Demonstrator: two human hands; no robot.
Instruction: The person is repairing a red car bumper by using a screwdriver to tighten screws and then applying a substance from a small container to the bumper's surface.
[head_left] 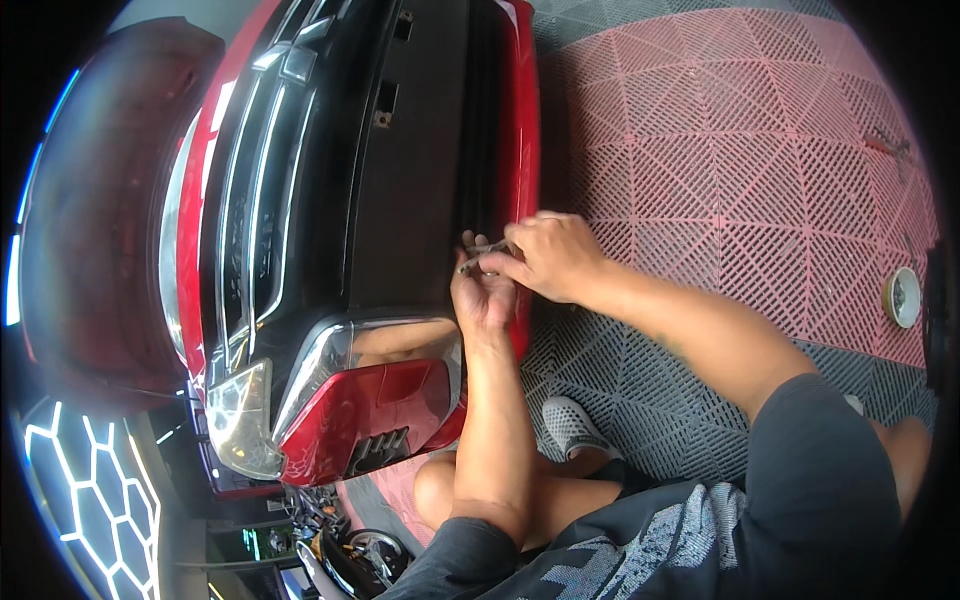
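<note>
At the lower front of a red car with a black bumper (400, 190), both hands come together. My right hand (555, 255), closed with its fingers pinched, grips a thin greyish tool (490, 246); its exact kind is too small to make out. Below it, my left hand (485, 298) is turned palm up, and its curled fingers are around the same tool by the bumper's edge. Just beyond the hands runs the red lower strip (522, 130) of the bumper. What the tool's tip touches, if anything, cannot be seen.
Chrome grille bars (270, 170), a headlight (240, 420) and a raised hood (110, 210) lie to the left. Slotted pink floor tiles (720, 180) and grey ones spread right. A small bowl (902, 297) and a red-handled tool (882, 145) rest there. A motorcycle (350, 560) stands lower left.
</note>
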